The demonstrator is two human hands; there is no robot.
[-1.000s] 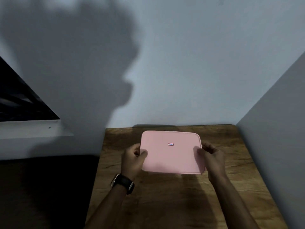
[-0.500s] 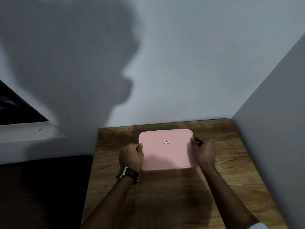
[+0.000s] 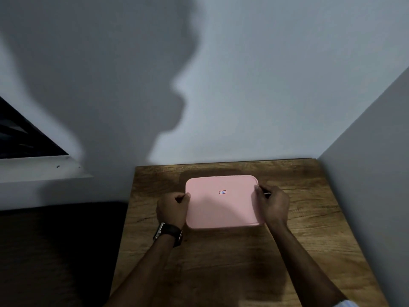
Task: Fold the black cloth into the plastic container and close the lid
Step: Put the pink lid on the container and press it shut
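A pink rectangular lid (image 3: 223, 202) with a small red-and-blue sticker lies flat over the plastic container on the wooden table (image 3: 221, 262). The container body under it is hidden. My left hand (image 3: 172, 207), with a black watch on the wrist, grips the lid's left edge with curled fingers. My right hand (image 3: 273, 206) grips the right edge, fingers bent over the rim. A small dark bit shows at the right rim by my right fingers. The black cloth is not visible otherwise.
The table stands in a corner, with a pale wall behind it and a grey wall (image 3: 365, 196) close on the right. A dark surface (image 3: 55, 251) lies left of the table, below a white ledge (image 3: 39, 171).
The lid was tilted up toward me a second ago; it has come down flat onto the container. Both hands moved down with it and stayed on its side edges.
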